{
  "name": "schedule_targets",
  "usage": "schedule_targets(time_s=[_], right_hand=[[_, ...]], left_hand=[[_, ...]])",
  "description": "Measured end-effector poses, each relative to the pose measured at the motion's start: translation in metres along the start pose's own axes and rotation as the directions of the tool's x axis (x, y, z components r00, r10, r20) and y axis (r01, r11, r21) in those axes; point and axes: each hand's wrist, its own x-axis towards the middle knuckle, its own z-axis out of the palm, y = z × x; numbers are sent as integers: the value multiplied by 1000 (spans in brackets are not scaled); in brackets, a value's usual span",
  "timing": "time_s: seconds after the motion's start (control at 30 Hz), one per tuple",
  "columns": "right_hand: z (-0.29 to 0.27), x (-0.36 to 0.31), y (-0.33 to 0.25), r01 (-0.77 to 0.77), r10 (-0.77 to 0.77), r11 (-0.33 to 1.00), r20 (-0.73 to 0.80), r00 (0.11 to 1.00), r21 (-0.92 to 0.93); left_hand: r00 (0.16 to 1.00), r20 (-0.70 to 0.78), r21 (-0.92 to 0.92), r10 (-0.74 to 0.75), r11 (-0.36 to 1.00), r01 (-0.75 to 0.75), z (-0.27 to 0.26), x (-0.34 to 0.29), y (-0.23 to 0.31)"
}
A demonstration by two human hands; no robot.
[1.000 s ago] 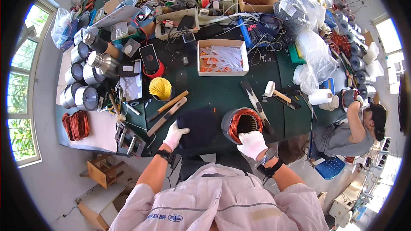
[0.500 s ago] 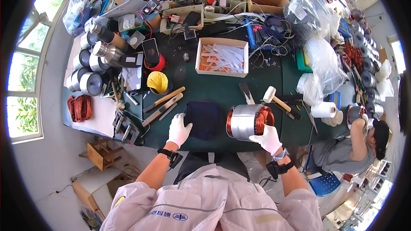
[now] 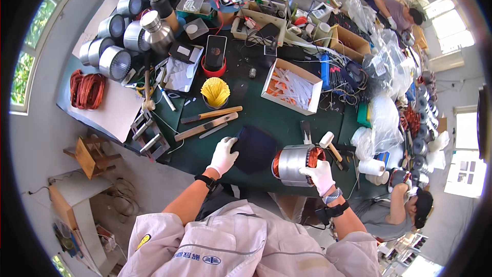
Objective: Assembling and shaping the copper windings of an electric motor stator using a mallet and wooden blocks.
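Note:
A motor stator (image 3: 294,166), a silver metal cylinder with copper windings showing at both ends, lies on its side on the green table. My right hand (image 3: 319,176), in a white glove, grips its right end by the windings; part of the fingers is hidden there. To the stator's left lies a dark navy cushion or folded cloth (image 3: 255,149). Against the left edge of that cloth rests my left hand (image 3: 223,158), also gloved, its fingers stretched and thumb apart, holding nothing that I can see.
Beyond the cloth lie wooden sticks (image 3: 207,126) and a cup of yellow sleeves (image 3: 215,93). A white box of paper strips (image 3: 292,86) stands farther back. Behind the stator are a brush (image 3: 306,132) and a white-headed mallet (image 3: 328,140). A co-worker (image 3: 394,213) sits at the right.
My view has turned and tilted, so the whole scene sits differently in the picture. Both hands keep their places, the left at the cloth, the right on the stator.

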Motion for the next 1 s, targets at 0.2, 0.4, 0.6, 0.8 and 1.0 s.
schedule_targets(time_s=[0.2, 0.4, 0.6, 0.8, 1.0], right_hand=[[41, 0, -68, 261, -251, 789, 96, 963, -557], [118, 7, -95, 342, -275, 590, 216, 937, -731], [146, -9, -67, 453, -445, 495, 231, 865, -741], [139, -1, -59, 402, -497, 527, 112, 860, -749], [127, -11, -71, 396, -494, 631, 48, 868, -668]], left_hand=[[998, 5, -103, -65, 993, 66, -5, -15, -11], [978, 78, -283, -194, 936, 208, 19, -11, -36], [948, 109, -514, -299, 800, 311, 36, -9, -49], [957, 141, -339, -253, 896, 287, 36, 16, -29], [993, 118, -178, 15, 984, 6, -5, 49, 16]])
